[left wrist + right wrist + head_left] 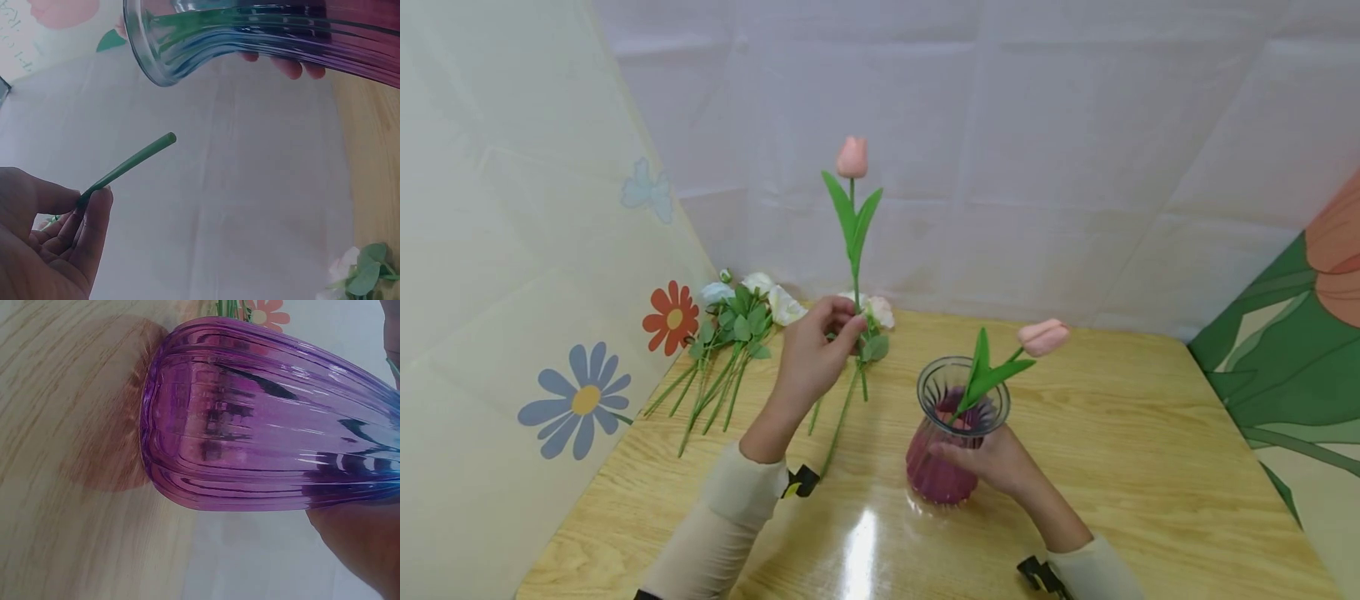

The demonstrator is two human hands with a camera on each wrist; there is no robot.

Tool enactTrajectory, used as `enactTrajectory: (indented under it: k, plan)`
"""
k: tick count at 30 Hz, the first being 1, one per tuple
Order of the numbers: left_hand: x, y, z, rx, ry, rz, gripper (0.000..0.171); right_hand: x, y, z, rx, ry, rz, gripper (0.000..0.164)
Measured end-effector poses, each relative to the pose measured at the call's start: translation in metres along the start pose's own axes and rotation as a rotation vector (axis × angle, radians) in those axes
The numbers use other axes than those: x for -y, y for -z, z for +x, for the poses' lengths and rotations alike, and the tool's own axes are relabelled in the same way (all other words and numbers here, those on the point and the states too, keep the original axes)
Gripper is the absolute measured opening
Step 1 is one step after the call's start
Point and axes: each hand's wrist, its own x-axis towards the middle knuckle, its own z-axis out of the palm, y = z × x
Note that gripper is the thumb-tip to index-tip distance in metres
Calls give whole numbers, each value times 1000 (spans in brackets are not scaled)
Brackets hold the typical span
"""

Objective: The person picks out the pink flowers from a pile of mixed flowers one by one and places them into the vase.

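My left hand pinches a pink tulip by its green stem between thumb and fingers, blossom up. In the left wrist view the bare lower end of that stem points toward the vase mouth, apart from it. A ribbed glass vase, purple at the base and bluish at the rim, stands on the table to the right. Around its neck my right hand is wrapped, partly hidden behind the glass. Another pink tulip leans right out of the vase, its stem inside.
Several white flowers with green stems lie at the table's back left. Beyond the left hand lie more pale flowers, partly covered by it. The wooden table meets a pale cloth backdrop, with printed flower panels at both sides.
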Motion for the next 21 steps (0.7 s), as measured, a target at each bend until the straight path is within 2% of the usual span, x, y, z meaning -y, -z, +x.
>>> enactTrajectory:
  k: [11, 21]
  plan:
    - [-25, -9, 5, 6, -76, -114, 12, 0, 0, 1, 5, 16, 11, 77]
    - [-34, -25, 7, 21, -176, -212, 13, -2, 0, 1, 3, 15, 6, 77]
